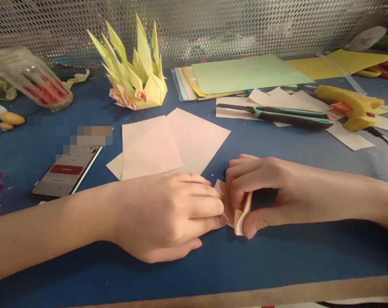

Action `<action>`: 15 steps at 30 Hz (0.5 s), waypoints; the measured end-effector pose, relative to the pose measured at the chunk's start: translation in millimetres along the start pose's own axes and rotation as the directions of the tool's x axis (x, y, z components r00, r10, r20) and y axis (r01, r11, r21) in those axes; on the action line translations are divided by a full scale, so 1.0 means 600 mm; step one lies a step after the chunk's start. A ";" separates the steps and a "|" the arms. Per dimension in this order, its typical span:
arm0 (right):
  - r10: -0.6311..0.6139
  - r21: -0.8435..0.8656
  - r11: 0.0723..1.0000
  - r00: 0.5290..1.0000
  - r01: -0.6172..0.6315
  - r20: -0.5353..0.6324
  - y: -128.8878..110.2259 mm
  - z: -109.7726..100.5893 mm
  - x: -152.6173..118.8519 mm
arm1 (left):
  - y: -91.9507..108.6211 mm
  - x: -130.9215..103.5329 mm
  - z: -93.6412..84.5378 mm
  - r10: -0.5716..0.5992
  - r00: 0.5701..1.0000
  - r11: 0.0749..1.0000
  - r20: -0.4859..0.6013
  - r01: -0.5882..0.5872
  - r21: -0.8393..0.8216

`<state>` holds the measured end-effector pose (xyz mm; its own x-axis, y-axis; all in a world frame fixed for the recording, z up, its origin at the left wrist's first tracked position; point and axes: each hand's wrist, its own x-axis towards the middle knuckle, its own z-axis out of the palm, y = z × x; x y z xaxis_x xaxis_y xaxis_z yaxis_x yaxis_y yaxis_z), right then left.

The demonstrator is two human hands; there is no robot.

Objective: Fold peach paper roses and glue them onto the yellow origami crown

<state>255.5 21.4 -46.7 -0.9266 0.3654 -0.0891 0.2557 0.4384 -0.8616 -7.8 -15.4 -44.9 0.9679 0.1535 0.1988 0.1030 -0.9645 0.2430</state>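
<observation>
While L hand (168, 214) lies palm down, fingers extended & touching folded paper (239, 222) (pale pink), R hand (279, 179) pinches it twd table's front edge (264, 292).

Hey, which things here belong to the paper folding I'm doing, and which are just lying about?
Belonging, as far as I can judge:
folded pink paper, held in your right hand
pink paper squares, likely

Probably just lying about:
phone
glass jar
utility knife
spiky paper model
</observation>
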 end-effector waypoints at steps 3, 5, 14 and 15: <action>0.052 0.073 0.996 0.999 -0.053 0.009 0.000 -0.004 -0.001 | 0.002 0.000 0.003 0.004 1.000 1.000 -0.001 -0.004 0.006; 0.008 0.075 0.997 1.000 -0.009 0.017 0.002 -0.005 -0.002 | 0.002 -0.001 0.006 0.011 1.000 1.000 -0.018 -0.011 0.005; 0.084 -0.066 0.994 0.996 -0.086 -0.034 -0.003 0.000 -0.002 | -0.001 -0.009 0.015 0.001 0.997 0.998 -0.083 -0.006 -0.056; 0.091 -0.077 0.993 0.995 -0.094 -0.044 -0.003 -0.001 -0.001 | -0.002 -0.008 0.015 -0.008 0.997 0.998 -0.074 0.004 -0.064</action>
<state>255.7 20.7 -45.0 -0.8864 0.4395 -0.1452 0.3625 0.4641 -0.8082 -10.6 -17.2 -54.7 0.9475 0.1768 0.2664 0.0916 -0.9483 0.3038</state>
